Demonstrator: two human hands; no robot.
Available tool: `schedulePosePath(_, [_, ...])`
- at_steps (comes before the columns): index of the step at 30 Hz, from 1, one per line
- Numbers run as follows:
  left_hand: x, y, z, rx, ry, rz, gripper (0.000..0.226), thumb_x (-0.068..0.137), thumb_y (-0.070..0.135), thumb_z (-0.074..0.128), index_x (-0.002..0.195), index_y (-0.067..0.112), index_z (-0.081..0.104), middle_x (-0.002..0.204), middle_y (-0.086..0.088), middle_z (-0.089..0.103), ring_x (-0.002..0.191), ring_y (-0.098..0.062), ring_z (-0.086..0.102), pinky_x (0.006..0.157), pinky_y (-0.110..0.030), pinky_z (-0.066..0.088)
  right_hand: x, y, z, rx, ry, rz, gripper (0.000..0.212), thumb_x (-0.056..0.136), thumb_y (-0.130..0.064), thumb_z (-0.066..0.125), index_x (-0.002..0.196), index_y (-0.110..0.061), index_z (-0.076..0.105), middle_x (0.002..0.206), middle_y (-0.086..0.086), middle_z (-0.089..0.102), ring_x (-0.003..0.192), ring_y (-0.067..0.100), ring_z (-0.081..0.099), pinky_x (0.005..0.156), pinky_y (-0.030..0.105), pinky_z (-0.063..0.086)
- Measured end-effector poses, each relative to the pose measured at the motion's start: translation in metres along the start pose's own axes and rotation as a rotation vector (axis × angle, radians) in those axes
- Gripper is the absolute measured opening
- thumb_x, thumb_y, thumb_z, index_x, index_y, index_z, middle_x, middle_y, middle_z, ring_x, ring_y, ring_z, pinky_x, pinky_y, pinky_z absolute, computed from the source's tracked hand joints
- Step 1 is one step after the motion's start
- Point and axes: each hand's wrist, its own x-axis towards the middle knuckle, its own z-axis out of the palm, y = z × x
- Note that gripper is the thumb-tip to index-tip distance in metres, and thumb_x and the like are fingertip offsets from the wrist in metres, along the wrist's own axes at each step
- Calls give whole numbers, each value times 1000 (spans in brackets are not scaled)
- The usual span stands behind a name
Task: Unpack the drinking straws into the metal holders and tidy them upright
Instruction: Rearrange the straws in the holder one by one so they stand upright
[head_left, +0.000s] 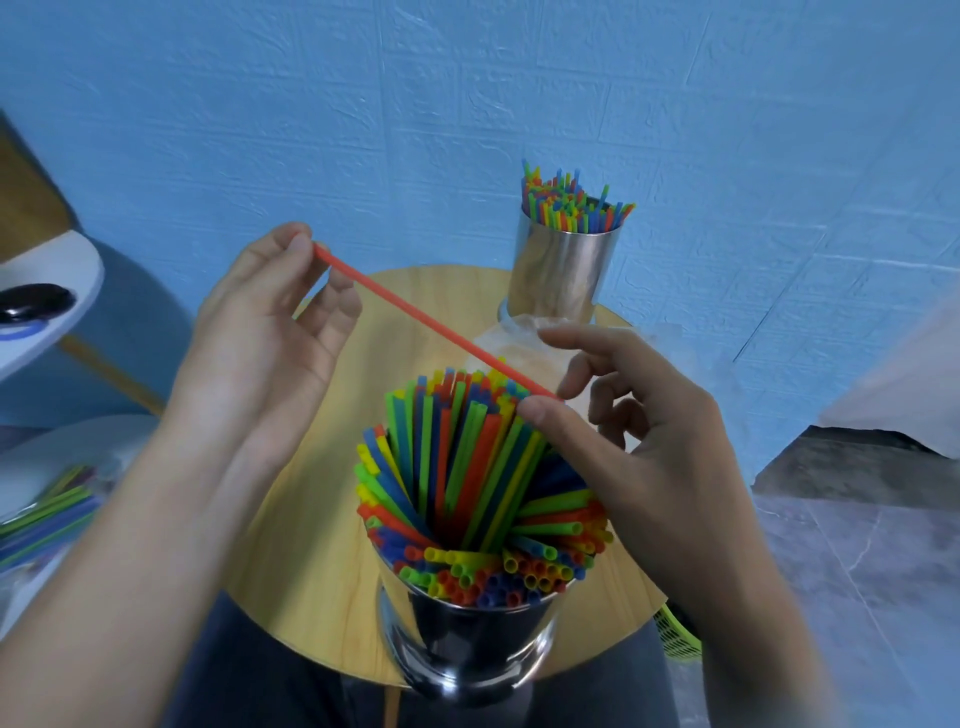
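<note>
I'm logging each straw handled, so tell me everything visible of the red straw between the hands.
The red straw is a thin, straight, unbent tube, plastic by its look. It slants from upper left to lower right above the bundled straws in the near metal holder. The left hand pinches its upper end, the right hand its lower end.

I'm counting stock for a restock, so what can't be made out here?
Head view only.
Loose straws: blurred, cut off by the left edge and the left forearm; uncountable.
Green basket: mostly behind the right forearm.
Far holder: base veiled by the clear wrapper.
Near holder: its wall hides the straws' lower parts.
Red straw: tips covered by pinching fingers.
Dark object at the left edge: blurred, unidentifiable.
</note>
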Motion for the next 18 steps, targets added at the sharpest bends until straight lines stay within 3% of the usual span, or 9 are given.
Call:
schedulePosePath(3, [-4,-3,0,9,-15,-21,11,102,12,55,94,18,60,83,3,63,71,-7,65,70,-18,55,0,-3,1,59,31,-31,22,91,-29,76,109,-41,71,86,-5,60,72,16,50,65,29,46])
schedulePosePath(5, [-9,-5,0,67,-51,-42,8,100,13,58,94,18,60,85,3,63,74,-8,65,72,-19,56,0,-7,0,157,52,-48,18,90,-24,75,103,-36,74,82,-4,67,73,17,59,66,26,50])
schedulePosePath(8, [-17,-8,0,332,-141,-96,5,88,23,66,92,21,64,83,5,67,79,-11,67,72,-22,57,0,-11,-2,318,122,-60,9,87,-25,74,95,-28,76,84,1,76,74,13,67,68,22,51])
schedulePosePath(12, [-29,-7,1,715,-327,-94,25,84,39,68,106,28,69,102,6,75,97,-12,70,86,-31,50,1,-11,-3,402,295,-124,15,102,-29,61,92,-22,71,75,5,71,62,16,55,59,20,43])
schedulePosePath(15, [-35,-2,2,910,-493,-68,27,89,47,68,115,39,70,114,15,73,107,1,67,91,-28,46,2,-11,-5,377,348,-114,29,107,-35,48,86,-17,60,68,0,61,58,15,51,55,19,39])
schedulePosePath(18, [-36,-2,1,1029,-595,-129,27,91,40,70,118,39,71,118,20,72,111,1,66,103,-37,49,2,-9,-2,204,230,-117,30,107,-32,49,84,-16,58,69,3,60,60,10,54,56,23,40])
